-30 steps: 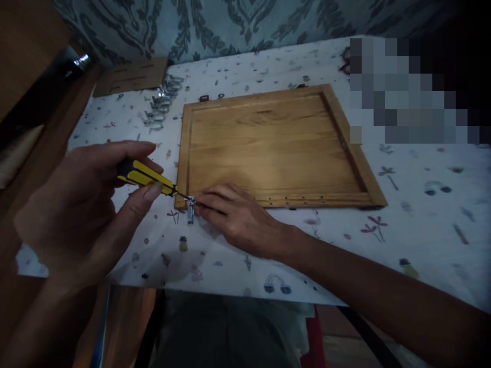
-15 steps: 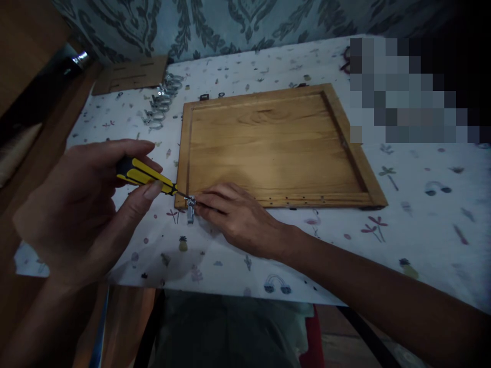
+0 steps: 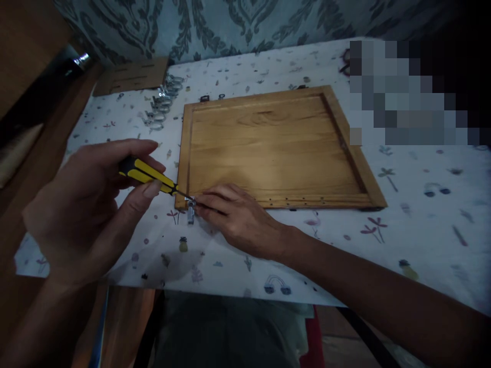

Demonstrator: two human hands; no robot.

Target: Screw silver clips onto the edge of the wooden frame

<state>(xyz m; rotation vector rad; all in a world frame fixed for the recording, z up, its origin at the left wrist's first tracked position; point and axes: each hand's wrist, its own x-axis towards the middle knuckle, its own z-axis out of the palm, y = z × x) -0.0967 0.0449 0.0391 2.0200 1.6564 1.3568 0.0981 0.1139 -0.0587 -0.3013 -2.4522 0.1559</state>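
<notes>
Screwdriver [image 3: 150, 175] is gripped by left hand [image 3: 86, 204], tip at metal latch [image 3: 191, 212], near left corner of wooden panel [image 3: 264, 148]. Latch is touched by right hand [image 3: 243, 221]; grasp unclear.

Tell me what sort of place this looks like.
Probably a room in a home rather than a workshop: there's a white table cover printed with small pineapples and plants, and behind it a blue-grey wall covering or curtain with dark leafy scrolls.

- Panel [image 3: 264, 143] on the counter [image 3: 230, 278], before the wall [image 3: 268, 25]
- Hinge [image 3: 191, 214] at its near left corner
- Screwdriver [image 3: 153, 176] left of that
- Further hinges [image 3: 162, 104] left; cardboard [image 3: 111, 86] behind-left of them
</notes>
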